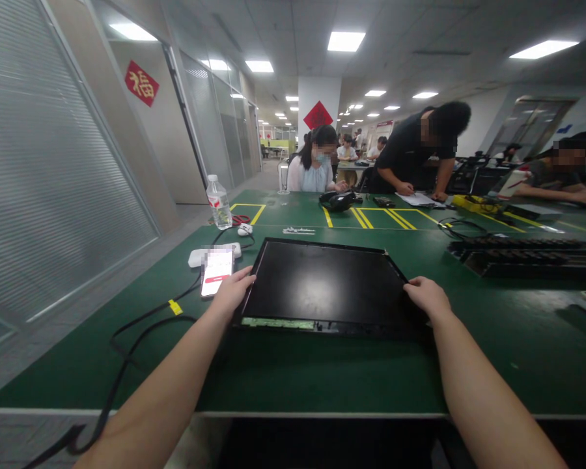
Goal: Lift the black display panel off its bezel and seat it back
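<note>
In the head view, a display panel in a thin black frame is near the middle of the green tabletop, set back from the near edge; whether it rests flat or is slightly raised, I cannot tell. Its dark screen faces up with a pale glare, and a green circuit strip shows along the left part of its near side. The left hand grips the frame's left side, and the right hand grips its right side; the fingers underneath are largely hidden.

Just beside the left hand, toward the tabletop's left edge, a smartphone with a lit screen leans on a white block. A black cable with a yellow tag runs down over the near edge by its left corner. Near the far left corner stands a labelled plastic bottle. Long black bars lie toward the right edge. Across the tables, a person in black leans over papers.
</note>
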Tool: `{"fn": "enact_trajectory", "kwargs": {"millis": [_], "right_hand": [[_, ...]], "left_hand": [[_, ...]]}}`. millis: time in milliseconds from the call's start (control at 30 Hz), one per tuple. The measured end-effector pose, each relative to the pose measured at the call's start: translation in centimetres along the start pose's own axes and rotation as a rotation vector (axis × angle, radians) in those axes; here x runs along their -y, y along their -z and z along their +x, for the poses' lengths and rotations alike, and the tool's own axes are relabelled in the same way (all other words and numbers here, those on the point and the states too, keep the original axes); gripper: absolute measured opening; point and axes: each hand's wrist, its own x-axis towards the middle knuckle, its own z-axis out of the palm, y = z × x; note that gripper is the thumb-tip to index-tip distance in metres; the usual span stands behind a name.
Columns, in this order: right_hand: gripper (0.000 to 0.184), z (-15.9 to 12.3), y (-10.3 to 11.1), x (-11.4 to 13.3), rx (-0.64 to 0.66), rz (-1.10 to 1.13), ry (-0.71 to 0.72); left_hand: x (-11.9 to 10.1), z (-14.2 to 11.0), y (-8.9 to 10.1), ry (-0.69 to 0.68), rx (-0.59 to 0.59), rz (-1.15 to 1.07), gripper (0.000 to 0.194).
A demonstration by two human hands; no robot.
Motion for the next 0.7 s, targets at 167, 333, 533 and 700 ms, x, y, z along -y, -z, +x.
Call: {"fn": "enact_trajectory", "kwargs": {"millis": [167,333,533,700], "right_hand": [[0.028,0.13,-0.06,-0.06,-0.014,-0.006,0.001],[0.026,0.3,-0.26,-0.2,-0.038,-0.021,0.017],[0.028,0.36,-0.32,-0.27,-0.019,-0.018,0.013],[0.028,0.42,-0.22,-0.21,-0.015,-0.026,0.012]], "left_hand": [[0.49,0.75,-0.11,0.082,0.027,-0.142,0.052],[0.61,0.98,-0.16,0.143,0.088,-0.216,0.062],[0.25,0.69,-0.23,0.191,0.103,-0.29,0.065],[0.12,0.71,-0.29,0.213,0.131,-0.371,0.065]]}}
